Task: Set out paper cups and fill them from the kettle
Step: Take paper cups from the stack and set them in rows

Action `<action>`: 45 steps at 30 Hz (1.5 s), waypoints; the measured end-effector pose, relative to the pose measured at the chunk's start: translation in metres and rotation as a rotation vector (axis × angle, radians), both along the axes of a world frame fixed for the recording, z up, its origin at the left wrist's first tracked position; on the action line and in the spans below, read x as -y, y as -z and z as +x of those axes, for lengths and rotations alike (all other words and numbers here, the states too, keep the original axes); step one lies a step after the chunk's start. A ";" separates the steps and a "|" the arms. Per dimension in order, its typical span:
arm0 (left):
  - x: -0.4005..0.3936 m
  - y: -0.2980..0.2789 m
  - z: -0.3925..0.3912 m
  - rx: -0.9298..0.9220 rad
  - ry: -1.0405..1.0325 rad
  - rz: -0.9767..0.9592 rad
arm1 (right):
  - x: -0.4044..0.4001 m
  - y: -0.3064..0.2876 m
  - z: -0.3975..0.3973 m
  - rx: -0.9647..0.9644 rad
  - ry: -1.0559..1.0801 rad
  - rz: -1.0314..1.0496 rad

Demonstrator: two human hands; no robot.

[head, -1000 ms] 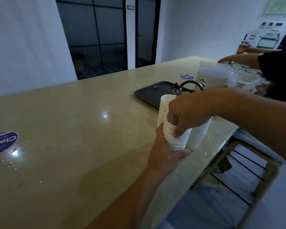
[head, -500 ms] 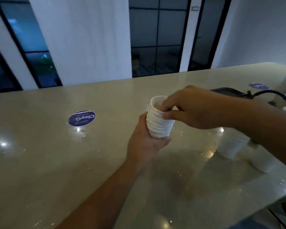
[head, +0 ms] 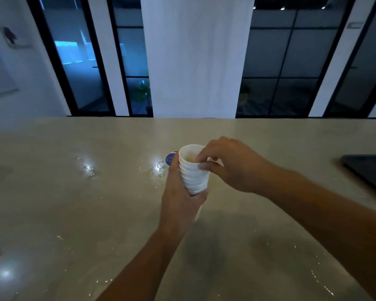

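Since half a second ago our view has swung left, so the cups standing at the right have left it. We hold the nested stack of white paper cups [head: 193, 174] above mid-counter: left hand [head: 180, 198] gripping its base, right hand [head: 224, 168] with fingers [head: 202, 158] pinching the top rim. No cup stands in view and no kettle shows, so filling seems all ahead. The glossy beige stone counter [head: 74, 203] lies wide to the left and near; a dark tray corner [head: 369, 168] sits far right.
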State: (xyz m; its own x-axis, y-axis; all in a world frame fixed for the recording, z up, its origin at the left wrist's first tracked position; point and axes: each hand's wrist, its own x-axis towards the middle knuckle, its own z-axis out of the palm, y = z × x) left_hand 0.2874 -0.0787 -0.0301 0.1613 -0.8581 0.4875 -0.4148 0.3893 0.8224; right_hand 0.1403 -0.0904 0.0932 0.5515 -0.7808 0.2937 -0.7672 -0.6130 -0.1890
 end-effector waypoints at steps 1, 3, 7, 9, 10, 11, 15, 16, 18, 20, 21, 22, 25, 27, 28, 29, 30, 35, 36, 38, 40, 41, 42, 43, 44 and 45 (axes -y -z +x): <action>0.000 0.004 0.001 -0.007 -0.013 0.001 | 0.000 0.008 0.000 0.057 0.014 -0.004; 0.000 0.010 0.001 -0.005 -0.035 0.006 | 0.000 0.024 0.001 0.148 0.060 -0.012; 0.000 0.009 0.000 -0.015 -0.050 0.007 | -0.001 0.038 0.002 0.221 0.091 0.003; -0.003 0.003 -0.001 -0.066 -0.028 0.021 | -0.003 0.036 0.002 0.203 0.063 0.028; -0.004 0.000 -0.002 -0.096 -0.019 0.024 | -0.004 0.034 0.001 0.187 0.046 0.041; -0.004 -0.003 -0.003 -0.128 -0.009 0.023 | -0.005 0.032 0.000 0.171 0.030 0.053; -0.002 -0.010 -0.004 -0.201 -0.017 0.030 | -0.007 0.026 0.001 0.145 -0.015 0.057; -0.001 -0.010 -0.004 -0.199 -0.015 0.033 | -0.007 0.024 0.001 0.142 -0.017 0.064; -0.001 -0.009 -0.004 -0.205 -0.011 0.043 | -0.009 0.022 0.002 0.119 -0.017 0.075; -0.002 -0.008 -0.004 -0.206 -0.017 0.047 | -0.010 0.022 0.002 0.109 -0.028 0.060; -0.002 -0.008 -0.004 -0.198 -0.023 0.055 | -0.010 0.022 0.002 0.118 -0.036 0.048; -0.001 -0.007 -0.003 -0.180 -0.029 0.072 | -0.011 0.023 0.003 0.128 -0.039 0.041; 0.006 -0.003 -0.003 -0.080 -0.027 0.131 | -0.009 0.024 0.002 0.111 -0.029 0.047; 0.007 -0.002 -0.003 -0.025 -0.029 0.154 | -0.007 0.021 0.003 0.061 -0.020 0.052; 0.006 -0.002 -0.002 -0.002 -0.032 0.159 | -0.006 0.018 0.004 0.036 -0.020 0.048; 0.004 -0.002 -0.001 -0.004 -0.029 0.152 | -0.005 0.016 0.004 0.014 -0.020 0.037; 0.001 -0.001 0.002 -0.020 -0.020 0.140 | -0.005 0.014 0.005 -0.001 -0.021 0.023; -0.002 -0.005 -0.002 -0.031 -0.056 0.131 | -0.006 0.007 0.001 0.109 -0.043 -0.045; -0.001 -0.005 -0.002 -0.021 -0.058 0.143 | -0.006 0.004 0.001 0.166 -0.047 -0.081; -0.001 -0.001 0.001 -0.009 -0.015 0.159 | -0.005 -0.006 0.000 0.275 -0.044 -0.164; -0.004 0.003 0.007 -0.001 0.019 0.167 | -0.003 -0.019 -0.002 0.407 -0.025 -0.250; -0.005 0.004 0.011 -0.009 0.017 0.161 | -0.002 -0.025 -0.004 0.481 -0.011 -0.295; -0.004 0.005 0.015 -0.015 0.005 0.151 | -0.001 -0.029 -0.006 0.548 0.005 -0.339; -0.004 0.005 0.019 -0.019 -0.015 0.146 | 0.002 -0.032 -0.008 0.599 0.022 -0.369; -0.002 0.004 0.023 -0.030 -0.042 0.140 | 0.006 -0.032 -0.009 0.632 0.042 -0.377; 0.001 0.004 0.027 -0.045 -0.074 0.126 | 0.011 -0.030 -0.011 0.645 0.068 -0.363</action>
State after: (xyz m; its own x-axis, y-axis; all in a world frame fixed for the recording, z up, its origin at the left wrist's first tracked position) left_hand 0.3149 -0.0793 -0.0339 0.2458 -0.8971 0.3671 -0.3997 0.2512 0.8816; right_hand 0.1294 -0.1018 0.1234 0.1366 -0.5994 0.7887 -0.6107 -0.6778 -0.4094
